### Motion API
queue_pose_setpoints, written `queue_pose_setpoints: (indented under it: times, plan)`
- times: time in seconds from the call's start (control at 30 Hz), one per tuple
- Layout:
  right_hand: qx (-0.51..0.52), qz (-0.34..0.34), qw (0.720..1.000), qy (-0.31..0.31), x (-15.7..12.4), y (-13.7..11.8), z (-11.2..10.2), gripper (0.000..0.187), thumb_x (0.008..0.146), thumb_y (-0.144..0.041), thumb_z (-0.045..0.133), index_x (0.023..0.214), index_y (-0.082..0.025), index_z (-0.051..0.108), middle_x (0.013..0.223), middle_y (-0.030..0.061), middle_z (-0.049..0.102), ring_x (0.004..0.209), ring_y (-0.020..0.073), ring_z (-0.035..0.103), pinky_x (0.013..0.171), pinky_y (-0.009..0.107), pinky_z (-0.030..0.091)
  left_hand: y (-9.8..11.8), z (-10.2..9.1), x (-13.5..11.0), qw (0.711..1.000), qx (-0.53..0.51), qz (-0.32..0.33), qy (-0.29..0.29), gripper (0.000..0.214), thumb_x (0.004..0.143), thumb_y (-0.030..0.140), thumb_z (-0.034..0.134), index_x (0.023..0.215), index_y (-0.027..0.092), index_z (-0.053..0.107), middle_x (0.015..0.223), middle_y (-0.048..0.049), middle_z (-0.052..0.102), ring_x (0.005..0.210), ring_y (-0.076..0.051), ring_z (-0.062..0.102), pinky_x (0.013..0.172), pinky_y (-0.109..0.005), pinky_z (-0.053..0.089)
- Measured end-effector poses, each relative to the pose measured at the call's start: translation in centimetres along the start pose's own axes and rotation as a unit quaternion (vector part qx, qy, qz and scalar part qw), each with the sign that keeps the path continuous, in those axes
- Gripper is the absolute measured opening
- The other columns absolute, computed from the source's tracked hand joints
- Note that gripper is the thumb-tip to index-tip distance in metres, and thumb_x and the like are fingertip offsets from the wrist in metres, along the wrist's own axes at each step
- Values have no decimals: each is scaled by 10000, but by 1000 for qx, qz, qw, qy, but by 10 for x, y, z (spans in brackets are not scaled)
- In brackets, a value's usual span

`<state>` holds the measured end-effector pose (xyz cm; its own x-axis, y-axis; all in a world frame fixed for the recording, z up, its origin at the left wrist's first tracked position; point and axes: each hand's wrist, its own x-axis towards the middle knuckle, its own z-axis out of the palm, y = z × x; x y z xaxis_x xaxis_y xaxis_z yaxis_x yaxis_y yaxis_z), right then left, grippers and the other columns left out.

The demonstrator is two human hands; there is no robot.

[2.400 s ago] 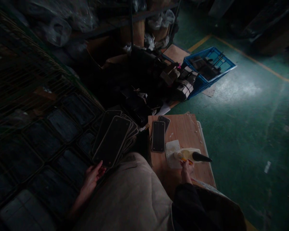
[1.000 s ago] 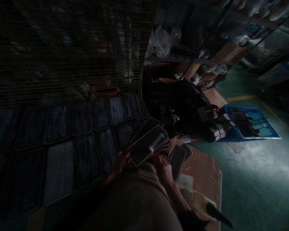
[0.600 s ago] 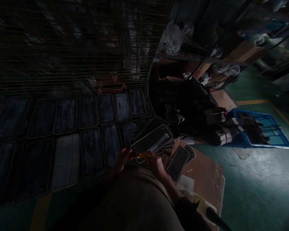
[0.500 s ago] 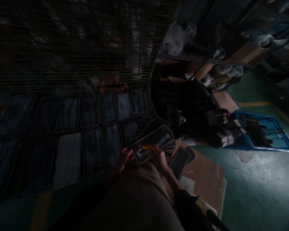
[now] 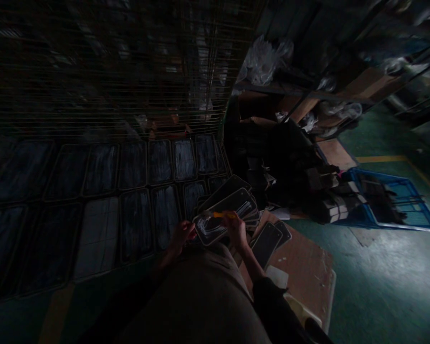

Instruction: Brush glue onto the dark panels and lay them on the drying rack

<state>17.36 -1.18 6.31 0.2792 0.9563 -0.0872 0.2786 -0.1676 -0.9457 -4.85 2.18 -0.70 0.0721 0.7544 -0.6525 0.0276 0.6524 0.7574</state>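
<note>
My right hand [image 5: 235,228] is closed round the yellow handle of a brush [image 5: 220,215]. The brush head rests on or just over a dark rectangular panel [image 5: 229,210] with rounded corners, where pale wet-looking streaks show. At the panel's near left corner, my left hand [image 5: 184,232] has its fingers closed on the edge. This panel lies tilted on a stack of similar dark panels [image 5: 232,184] in front of my body. Two smaller dark panels [image 5: 267,244] lie to the right of my right forearm.
Rows of streaked dark panels [image 5: 136,224] lie on the left, one pale panel [image 5: 97,239] among them. Behind them rises a wire mesh cage [image 5: 129,95]. A brown board [image 5: 304,267], a blue crate [image 5: 408,191] and a loaded shelf [image 5: 294,88] stand to the right.
My right hand and the brush have shifted slightly. White streaks now spread in a curve over the left end of the panel. My left hand stays at the same corner.
</note>
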Motion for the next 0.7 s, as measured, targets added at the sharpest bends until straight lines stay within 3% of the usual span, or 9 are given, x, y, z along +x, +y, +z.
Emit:
queue_pose_setpoints:
  times: [0.1, 0.27, 0.37, 0.43, 0.53, 0.63, 0.7]
  plan:
    - [-2, 15, 998, 67, 20, 10, -26, 423, 900, -543, 522, 1067, -169, 625, 839, 55, 719, 659, 177, 694, 561, 250, 546, 2, 0, -3, 1000, 2, 4, -4, 475, 603, 562, 802, 741, 154, 602, 617, -14, 657, 524, -132, 639, 520, -241, 537]
    - [-124, -24, 977, 173, 40, 22, -72, 409, 934, -517, 472, 1097, -177, 631, 759, 27, 702, 646, 176, 677, 584, 253, 511, 4, 1, -7, 1000, 3, -1, -1, 499, 571, 572, 810, 749, 161, 590, 621, -11, 653, 531, -136, 637, 523, -249, 539]
    - [-192, -75, 959, 196, 47, 25, -86, 369, 977, -446, 420, 1136, -183, 624, 941, 64, 711, 763, 178, 684, 651, 259, 505, 4, 2, -7, 1000, 7, 2, 10, 511, 563, 583, 812, 748, 163, 588, 620, -3, 642, 528, -134, 636, 516, -243, 533]
    - [-245, -102, 947, 183, 49, 24, -89, 347, 993, -379, 390, 1153, -180, 626, 1026, 86, 693, 804, 182, 671, 679, 267, 499, 4, 3, -8, 1000, 7, 5, 15, 518, 566, 593, 808, 750, 162, 587, 623, -1, 640, 533, -135, 640, 514, -238, 530]
    - [-337, -119, 927, 113, 41, 19, -81, 315, 976, -262, 393, 1139, -168, 646, 997, 102, 678, 785, 190, 644, 661, 264, 475, 4, 4, -9, 1000, 5, -2, 15, 510, 579, 579, 810, 761, 157, 588, 645, -6, 646, 540, -134, 646, 527, -240, 537]
    - [-366, -149, 918, 6, 15, 11, -61, 298, 949, -187, 423, 1131, -166, 658, 946, 104, 670, 786, 188, 633, 680, 250, 470, 4, 5, -9, 1000, 7, -15, 21, 476, 597, 540, 812, 767, 157, 587, 651, -8, 648, 530, -132, 641, 530, -247, 539]
    - [-335, -159, 928, -49, -10, 7, -43, 288, 960, -189, 432, 1146, -176, 652, 939, 93, 671, 799, 180, 637, 706, 239, 476, 4, 5, -9, 1000, 2, -18, 24, 446, 608, 515, 812, 759, 162, 584, 649, -9, 650, 524, -133, 637, 536, -255, 541]
